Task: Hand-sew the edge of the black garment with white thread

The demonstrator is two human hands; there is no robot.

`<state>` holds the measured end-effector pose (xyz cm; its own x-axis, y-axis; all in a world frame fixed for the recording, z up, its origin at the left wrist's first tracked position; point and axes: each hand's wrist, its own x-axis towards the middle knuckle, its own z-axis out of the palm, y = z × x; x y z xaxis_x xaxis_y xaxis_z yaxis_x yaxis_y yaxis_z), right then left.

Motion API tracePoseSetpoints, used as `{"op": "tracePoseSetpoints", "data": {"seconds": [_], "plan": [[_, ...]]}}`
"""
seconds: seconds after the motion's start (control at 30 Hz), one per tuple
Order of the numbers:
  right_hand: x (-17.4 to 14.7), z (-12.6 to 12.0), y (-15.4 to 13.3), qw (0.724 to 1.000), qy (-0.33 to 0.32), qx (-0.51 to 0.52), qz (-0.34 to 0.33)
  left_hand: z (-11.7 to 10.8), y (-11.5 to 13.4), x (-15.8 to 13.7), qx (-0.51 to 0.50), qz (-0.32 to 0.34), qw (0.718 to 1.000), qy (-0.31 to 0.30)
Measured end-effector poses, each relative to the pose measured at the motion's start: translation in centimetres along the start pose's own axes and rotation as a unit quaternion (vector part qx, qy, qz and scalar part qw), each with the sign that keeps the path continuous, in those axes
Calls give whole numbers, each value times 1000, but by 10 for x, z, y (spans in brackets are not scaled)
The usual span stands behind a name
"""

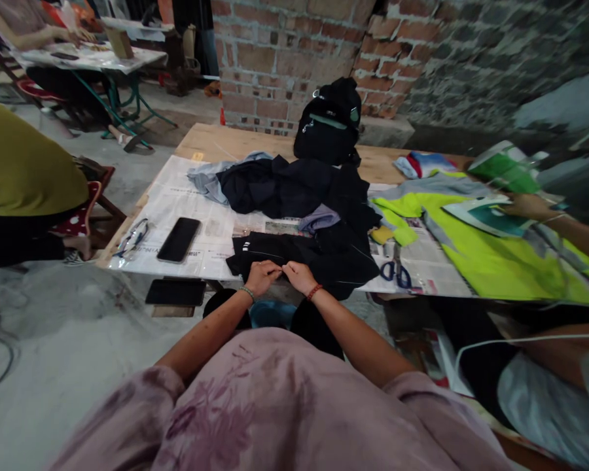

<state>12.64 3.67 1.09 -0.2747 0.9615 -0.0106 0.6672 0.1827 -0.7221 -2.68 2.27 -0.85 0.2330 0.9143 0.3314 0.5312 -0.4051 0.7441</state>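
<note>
Centrally, both hands meet at the near edge of a black garment (343,258), which lies at the front of the bench (211,136), bunched, its near edge reaching the bench's front. The left hand (260,279) comes in from the lower left, back of the hand upward, the forearm slanting forward and inward; a green bracelet (248,292) circles the wrist. The right hand (300,277) mirrors it from the lower right, wrist ringed by a red bracelet (315,292). Both elbows are bent and spread wide of the body. The fingers of each hand are drawn together and pinch the cloth, the two sets of tips almost touching; the finer detail between them is too small to make out. Just behind this garment lies a heap of dark clothes (275,186), and behind that stands a black backpack (326,131). Left of the hands, a phone (179,240) rests on newspaper (211,258), with a pair of glasses (133,239) farther left. To the right, near the garment, lie scissors (402,278) with dark blue handles. Beyond them, a co-worker's hand (526,207) holds an iron (485,216) over a bright yellow garment (485,261) with grey bands.
</note>
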Motion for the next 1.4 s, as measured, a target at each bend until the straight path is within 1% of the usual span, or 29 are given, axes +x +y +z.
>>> {"op": "tracePoseSetpoints", "data": {"seconds": [0.17, 0.27, 0.37, 0.53, 0.6, 0.63, 0.67, 0.7, 0.73, 0.77, 0.8, 0.83, 0.87, 0.9, 0.97, 1.03, 1.13, 1.2, 1.3, 1.4], "plan": [[5, -7, -1, 997, -26, 62, 42, -3, 2, 0, 1, 7, 1000, -5], [8, -11, -2, 995, -40, 69, 55, -4, 2, 0, 5, 18, 1000, -10], [8, -13, -3, 996, -61, 48, 41, -3, 2, 0, 7, 16, 1000, -12], [7, -16, -8, 996, -86, -1, 4, -3, 2, 1, -21, -16, 999, 20], [7, -22, -10, 996, -89, -11, -17, -5, 3, 2, -29, -27, 999, 17], [7, -26, -11, 997, -73, -12, -35, -6, 3, 3, -32, -33, 999, 11], [5, -31, -12, 998, -37, -11, -56, -7, 3, 4, -34, -38, 999, 2], [2, -36, -13, 997, 20, -11, -78, -9, 4, 4, -38, -43, 998, -6], [-2, -42, -13, 991, 91, -10, -101, -10, 4, 5, -42, -47, 998, -15], [-7, -47, -13, 979, 164, -13, -118, -11, 4, 5, -47, -50, 997, -21], [-14, -50, -13, 966, 223, -20, -132, -11, 4, 5, -50, -52, 997, -26], [-22, -52, -12, 954, 259, -31, -146, -11, 4, 5, -53, -55, 997, -28], [-31, -52, -11, 948, 270, -46, -160, -11, 3, 5, -54, -59, 996, -30], [-39, -49, -9, 948, 257, -64, -177, -11, 3, 6, -55, -64, 996, -30], [-53, -37, -4, 951, 200, -105, -209, -11, 3, 7, -56, -73, 995, -31], [-59, -22, 0, 947, 162, -150, -234, -12, 4, 8, -57, -77, 995, -34], [-53, -5, 1, 941, 154, -195, -231, -13, 4, 8, -55, -78, 995, -39], [-44, 0, 0, 941, 150, -201, -226, -13, 5, 8, -53, -75, 995, -42], [-33, 1, -2, 948, 150, -180, -217, -13, 5, 8, -48, -67, 996, -41], [-29, 1, -3, 959, 162, -140, -186, -12, 4, 7, -39, -51, 997, -36]]}}
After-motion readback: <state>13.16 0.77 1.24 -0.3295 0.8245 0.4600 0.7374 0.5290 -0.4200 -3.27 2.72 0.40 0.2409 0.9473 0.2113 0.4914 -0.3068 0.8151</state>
